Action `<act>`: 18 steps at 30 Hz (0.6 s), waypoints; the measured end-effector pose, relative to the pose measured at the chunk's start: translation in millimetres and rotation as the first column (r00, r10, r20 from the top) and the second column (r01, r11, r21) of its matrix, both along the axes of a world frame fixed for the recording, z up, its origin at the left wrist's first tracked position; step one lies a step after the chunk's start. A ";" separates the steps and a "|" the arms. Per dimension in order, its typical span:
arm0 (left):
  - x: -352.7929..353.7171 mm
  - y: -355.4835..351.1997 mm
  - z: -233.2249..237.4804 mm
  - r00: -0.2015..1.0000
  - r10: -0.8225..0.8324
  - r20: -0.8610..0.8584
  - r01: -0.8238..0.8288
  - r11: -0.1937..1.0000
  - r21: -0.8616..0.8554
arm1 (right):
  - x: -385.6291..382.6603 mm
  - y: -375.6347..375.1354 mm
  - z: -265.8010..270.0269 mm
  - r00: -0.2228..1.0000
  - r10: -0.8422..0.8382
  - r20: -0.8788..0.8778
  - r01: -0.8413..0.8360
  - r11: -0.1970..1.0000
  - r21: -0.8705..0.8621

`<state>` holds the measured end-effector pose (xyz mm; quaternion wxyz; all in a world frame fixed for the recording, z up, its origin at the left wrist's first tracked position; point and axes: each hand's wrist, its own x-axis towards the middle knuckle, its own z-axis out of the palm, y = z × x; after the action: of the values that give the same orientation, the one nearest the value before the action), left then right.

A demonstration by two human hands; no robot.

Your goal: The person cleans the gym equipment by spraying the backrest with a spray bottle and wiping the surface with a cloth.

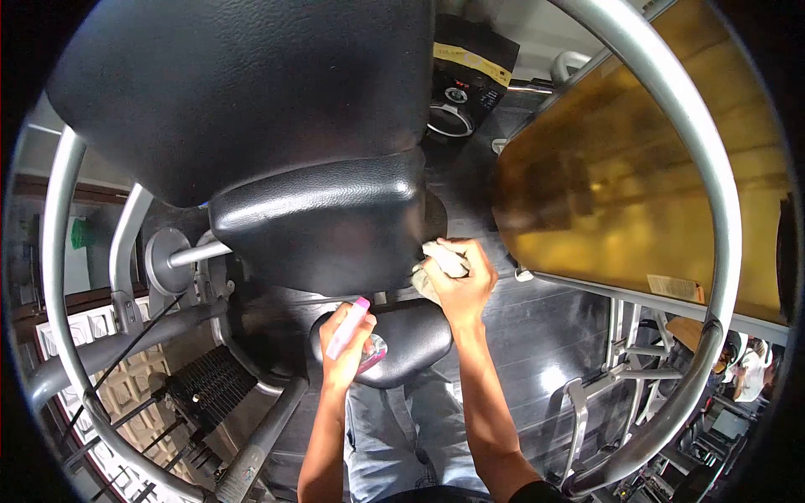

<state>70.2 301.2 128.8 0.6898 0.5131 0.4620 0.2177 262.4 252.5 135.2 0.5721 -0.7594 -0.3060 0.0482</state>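
My left hand [345,344] is wrapped round a spray bottle with a pink-and-white top [349,327]; part of its clear body with a pink label shows below my fingers. My right hand [468,281] grips a crumpled pale cloth [426,285] at the right front corner of a black padded seat [327,243]. Whether the cloth presses on the seat's side is hard to tell. Behind the seat rises a large black backrest [260,92]. Nearer to me, under the bottle, is a smaller black pad [419,335].
Curved grey metal tubes [708,142] arch round both sides. A yellowish reflective panel [637,184] stands at right, and a black speaker-like box [465,84] sits behind the seat. At left is a weight stack [205,390]. People [752,369] are far off at right.
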 end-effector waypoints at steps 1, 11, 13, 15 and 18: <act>1.0 0.3 -0.3 1.000 -0.003 -0.003 0.003 1.000 0.003 | 3.6 5.0 8.1 0.999 0.025 0.024 -0.027 0.998 0.053; 21.7 -2.2 8.0 0.999 -0.034 -0.012 0.034 0.999 -0.025 | 1.3 -8.5 -27.7 0.987 -0.021 -0.157 0.031 0.997 0.064; 23.8 -0.2 8.2 0.999 -0.051 -0.016 0.051 0.999 -0.014 | 2.4 -8.1 -16.7 0.904 -0.048 -0.425 0.071 0.997 0.037; 25.5 1.2 9.2 0.998 -0.069 -0.017 0.068 0.998 -0.006 | 13.2 -7.4 -29.0 0.923 -0.117 -0.367 0.105 0.993 -0.053; 30.3 4.6 10.5 0.998 -0.062 -0.001 0.062 0.998 -0.006 | 27.5 -1.4 -30.9 0.909 -0.157 -0.385 0.128 0.987 -0.102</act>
<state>100.5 305.9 139.3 0.6975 0.5253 0.4468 0.1946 289.9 251.1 104.4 0.5950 -0.7755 -0.1272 0.1685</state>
